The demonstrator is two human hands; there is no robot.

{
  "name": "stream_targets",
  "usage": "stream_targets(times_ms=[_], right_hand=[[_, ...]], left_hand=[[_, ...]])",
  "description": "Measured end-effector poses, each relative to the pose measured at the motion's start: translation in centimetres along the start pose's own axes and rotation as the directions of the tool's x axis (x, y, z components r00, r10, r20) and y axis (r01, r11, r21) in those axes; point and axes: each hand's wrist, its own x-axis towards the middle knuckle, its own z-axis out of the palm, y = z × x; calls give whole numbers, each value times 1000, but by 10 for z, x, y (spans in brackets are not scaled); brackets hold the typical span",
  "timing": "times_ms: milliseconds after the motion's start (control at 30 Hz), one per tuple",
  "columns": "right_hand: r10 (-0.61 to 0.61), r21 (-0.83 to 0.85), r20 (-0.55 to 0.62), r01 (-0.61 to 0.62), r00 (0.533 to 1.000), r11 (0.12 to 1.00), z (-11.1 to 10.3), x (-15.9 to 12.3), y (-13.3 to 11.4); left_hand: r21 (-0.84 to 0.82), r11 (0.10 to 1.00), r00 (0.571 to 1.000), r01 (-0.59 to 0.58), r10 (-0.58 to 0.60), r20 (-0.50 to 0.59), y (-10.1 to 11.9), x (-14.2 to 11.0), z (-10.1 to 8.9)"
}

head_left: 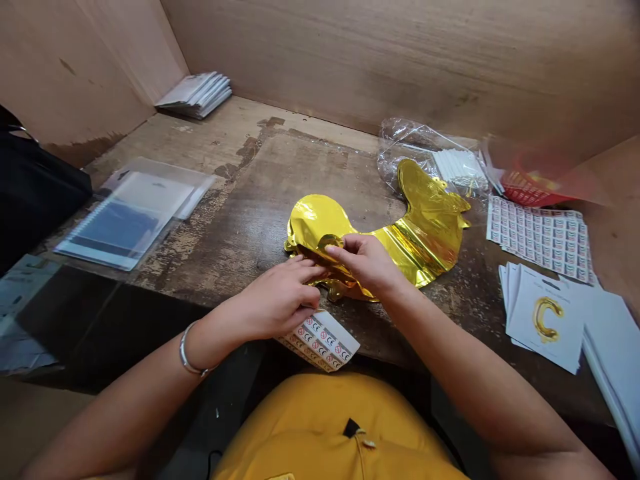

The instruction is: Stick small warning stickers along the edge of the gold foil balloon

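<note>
- Gold foil balloon pile (425, 247): lies at centre of frame on the worn brown desk (240, 220), curving from just left of centre to right of centre; right end rises toward the upper right.
- Right hand (367, 263): at centre, over the pile's near-left part. Thumb and forefinger pinched together on a raised, folded bit of gold foil; rest of the pile spreads beyond the hand and to both sides of it.
- Left hand (283, 297): just left of centre, near the right hand. Fingers reach onto the near-left edge of the foil, touching it; thumb tucked lower. Cannot tell whether it grips the foil or only presses.
- Sticker strip (323, 340), printed with CE marks: lower centre, directly below the left hand, partly covered by it, near the desk's front edge. Cannot tell how firmly it is held.
- Right side of frame: cards (545, 317), top one showing a gold C; sticker sheets (543, 237) above them; red basket (530, 187) higher still, blurred.
- Upper right: clear bag with white sticks (457, 167), just behind the foil.
- Left side: clear sleeves (130, 217), well apart from both hands.
</note>
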Motion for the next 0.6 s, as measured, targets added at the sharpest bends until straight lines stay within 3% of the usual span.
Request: stream_targets(times_ms=[100, 167, 233, 300, 367, 467, 500, 600], right_hand=[[-217, -337, -157, 154, 964, 929, 1, -18, -4], [-324, -519, -76, 240, 943, 820, 5, -34, -6], [-341, -586, 17, 285, 940, 758, 9, -47, -7], [-338, -582, 7, 279, 941, 764, 9, -52, -8], [-297, -502, -53, 232, 953, 833, 2, -46, -7], [-124, -246, -189, 75, 974, 966, -30, -17, 6], [-57, -160, -264, 15, 963, 987, -47, -4, 14], [27, -107, -554, -104, 832, 989, -108, 32, 45]], left_hand=[[-44, 999, 1000, 13, -13, 6, -4, 3, 3], [-67, 997, 999, 38, -38, 3, -5, 3, 3], [-74, 996, 999, 51, -51, -3, -4, 2, 3], [-74, 996, 999, 44, -45, -2, -2, 1, 2], [-67, 997, 999, 33, -32, 7, -1, -1, 1], [-39, 998, 999, 50, -49, 23, -3, -3, 2], [-33, 998, 998, 55, -54, 27, -5, -4, 3], [-26, 998, 998, 55, -54, 33, -9, -6, 6]])
